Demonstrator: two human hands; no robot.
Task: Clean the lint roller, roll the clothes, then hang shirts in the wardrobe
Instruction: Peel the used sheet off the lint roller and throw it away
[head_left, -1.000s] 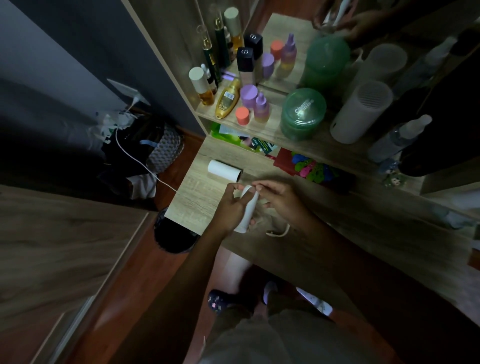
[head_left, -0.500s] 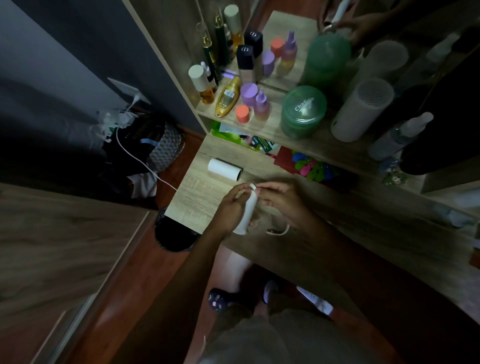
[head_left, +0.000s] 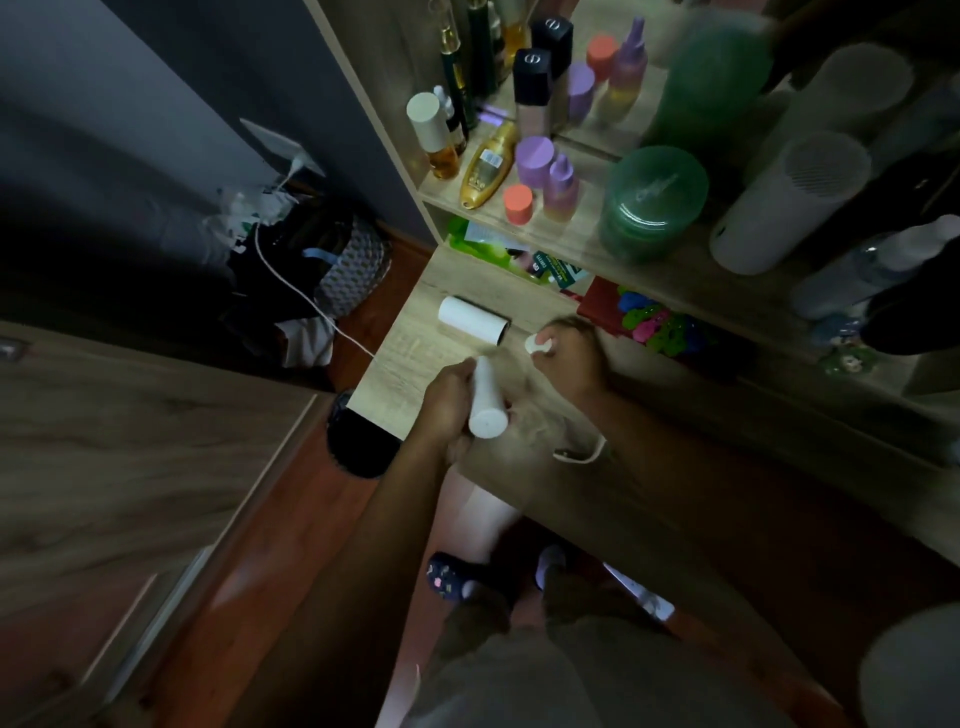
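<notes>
Roller handle (head_left: 487, 400): smooth white plastic, tapered, flat round butt toward camera; left hand (head_left: 451, 400) wrapped tight around it over wood-grain surface (head_left: 410, 358). Right hand (head_left: 569, 353) just beyond handle, fingers (head_left: 545, 347) pinched on small white cap (head_left: 534, 344). White paper roll (head_left: 472, 319) lies on surface beyond handle. Cord loop (head_left: 582, 453) right of handle. Shelf (head_left: 566, 234) further back, crowded with bottles.
</notes>
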